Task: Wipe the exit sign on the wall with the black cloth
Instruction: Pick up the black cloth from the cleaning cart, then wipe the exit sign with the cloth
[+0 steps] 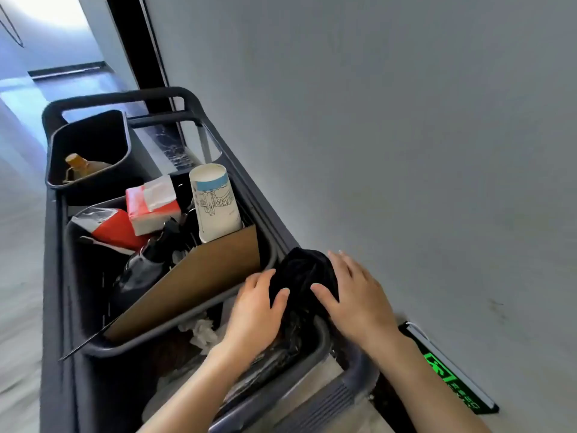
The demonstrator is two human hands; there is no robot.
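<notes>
The black cloth lies bunched on the right rim of a dark cleaning cart, over the nearest bin. My left hand grips its left side, thumb pressed into the fabric. My right hand rests on its right side, fingers spread and thumb against the cloth. The exit sign, black with glowing green figure and letters, is mounted low on the grey wall, at the lower right, just beyond my right forearm.
The cart's middle bin holds a brown cardboard sheet, a paper cup, red-and-white tissue packs and a dark spray bottle. A far black bin holds a bottle. Crumpled tissue lies in the nearest bin. Floor runs along the left.
</notes>
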